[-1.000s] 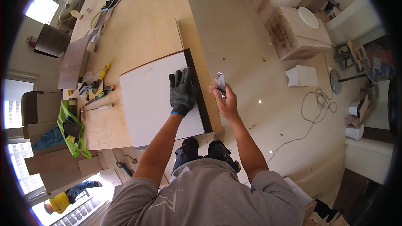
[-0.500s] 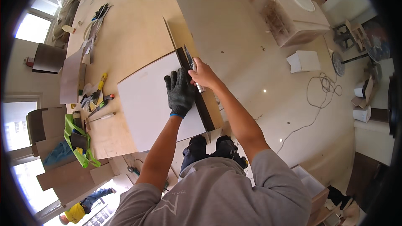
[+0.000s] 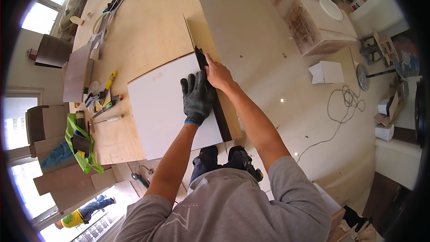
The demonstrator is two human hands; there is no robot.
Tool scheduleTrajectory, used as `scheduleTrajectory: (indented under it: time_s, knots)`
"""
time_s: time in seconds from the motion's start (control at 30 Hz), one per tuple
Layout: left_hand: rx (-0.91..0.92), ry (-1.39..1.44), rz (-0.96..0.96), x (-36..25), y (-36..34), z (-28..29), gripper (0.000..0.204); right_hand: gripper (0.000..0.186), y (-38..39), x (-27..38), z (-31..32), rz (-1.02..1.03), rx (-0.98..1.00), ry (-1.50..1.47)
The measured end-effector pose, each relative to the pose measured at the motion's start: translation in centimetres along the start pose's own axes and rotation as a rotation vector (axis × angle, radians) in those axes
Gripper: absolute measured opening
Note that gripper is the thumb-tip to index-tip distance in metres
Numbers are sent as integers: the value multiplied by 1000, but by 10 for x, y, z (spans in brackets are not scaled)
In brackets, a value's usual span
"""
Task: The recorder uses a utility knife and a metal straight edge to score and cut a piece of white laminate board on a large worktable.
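Note:
My left hand (image 3: 197,96), in a dark grey knit glove, lies flat with fingers spread on a white board (image 3: 161,94). A dark strip (image 3: 221,121) runs along the board's right edge, beside my left palm. My bare right hand (image 3: 218,72) is closed at the strip's far end. It grips a utility knife whose handle is mostly hidden by the fingers. A dark narrow shape at the fingertips may be its blade, but it blends with the strip.
The board rests on a plywood worktable (image 3: 148,22). Left of it lie a yellow-handled tool (image 3: 111,79), a screwdriver (image 3: 109,119) and a green bag (image 3: 83,145). A cable (image 3: 329,139) coils on the floor at right, near a dusty box (image 3: 320,24). Another person (image 3: 83,213) is at lower left.
My right hand has turned and come in closer to the strip, so the knife's silver handle no longer shows. My left hand stays flat on the board. The whole view has shifted slightly.

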State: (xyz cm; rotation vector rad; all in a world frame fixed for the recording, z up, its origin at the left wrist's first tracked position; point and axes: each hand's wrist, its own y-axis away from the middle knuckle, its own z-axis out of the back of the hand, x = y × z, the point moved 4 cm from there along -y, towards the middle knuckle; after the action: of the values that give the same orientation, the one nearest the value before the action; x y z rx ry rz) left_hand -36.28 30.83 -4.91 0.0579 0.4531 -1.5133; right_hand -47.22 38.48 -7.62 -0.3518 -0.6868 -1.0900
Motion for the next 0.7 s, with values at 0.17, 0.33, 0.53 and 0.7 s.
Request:
scheduleTrajectory:
  time_s: [0.17, 0.33, 0.53, 0.7]
  knots:
    - [-23, 5, 3, 0, 1, 1, 62, 55, 4, 5, -4, 10, 1, 24]
    - [-26, 29, -8, -3, -1, 5, 61, 55, 3, -1, -7, 22, -26, 27]
    - [19, 40, 22, 1, -2, 2, 64, 56, 3, 6, -5, 29, -12, 34]
    - [-30, 60, -5, 5, 1, 0, 66, 56, 5, 10, -1, -24, 42, 20]
